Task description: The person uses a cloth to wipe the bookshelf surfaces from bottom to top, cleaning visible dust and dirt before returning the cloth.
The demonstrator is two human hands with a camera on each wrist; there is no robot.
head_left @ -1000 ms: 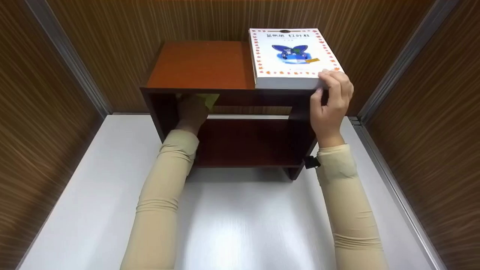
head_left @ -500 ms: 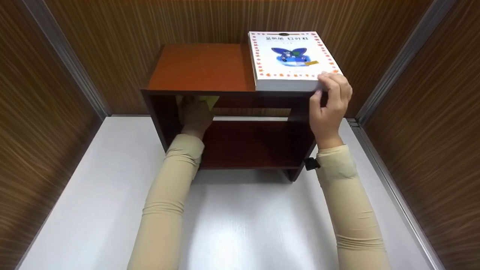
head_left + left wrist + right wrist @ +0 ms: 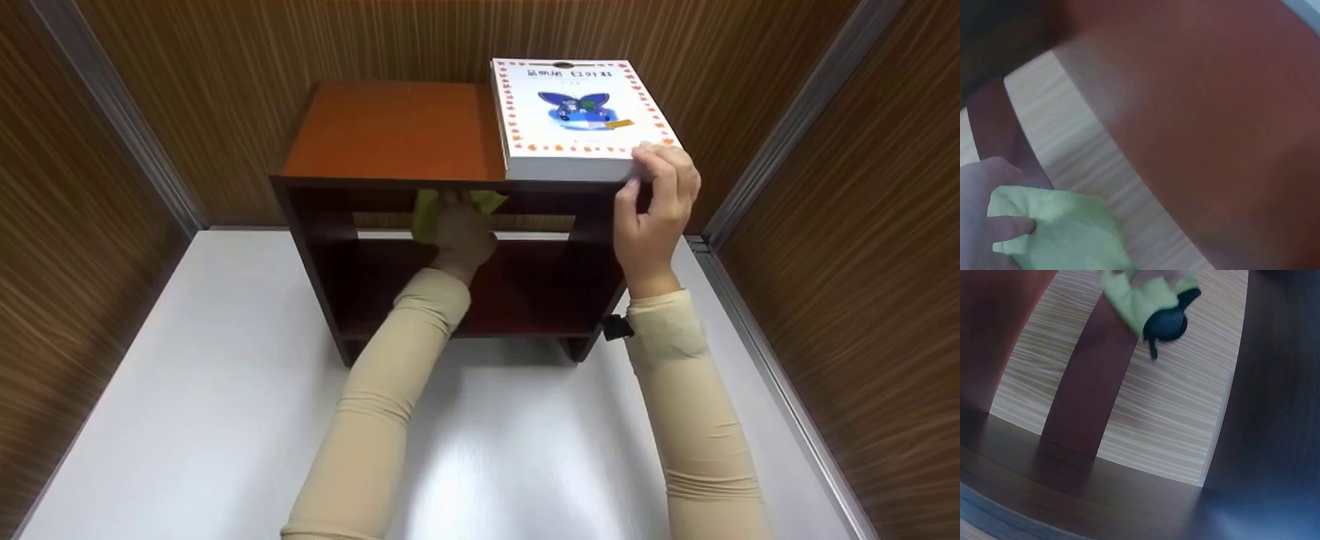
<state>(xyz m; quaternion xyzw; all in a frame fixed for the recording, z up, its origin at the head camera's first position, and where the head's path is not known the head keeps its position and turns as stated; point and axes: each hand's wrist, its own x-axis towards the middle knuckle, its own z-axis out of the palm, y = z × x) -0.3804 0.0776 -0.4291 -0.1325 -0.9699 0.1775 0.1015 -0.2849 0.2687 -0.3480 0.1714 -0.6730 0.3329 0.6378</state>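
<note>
A small two-tier wooden shelf point(image 3: 390, 131) stands on the white table, its top orange-brown and its sides dark. Inside, just below the top board, my left hand point(image 3: 465, 232) holds a yellow-green cloth point(image 3: 426, 217). Fingers point(image 3: 1013, 228) press into the cloth in the left wrist view; the shelf's edge hides part of the hand from above. On the top's right half lies a thick white book point(image 3: 585, 135) with a butterfly on its cover. My right hand point(image 3: 660, 202) grips the book's front right corner, fingertips on the cover and thumb lower, by the shelf's front edge.
Below the left hand is the lower shelf board point(image 3: 525, 292). A rail point(image 3: 1086, 382) crosses the shelf's open back in the right wrist view. Wood-patterned walls point(image 3: 90, 187) close in the back and both sides of the white table point(image 3: 225, 337).
My left hand has moved right with the cloth, from the shelf's left side to near its middle. The right hand stays at the book's corner.
</note>
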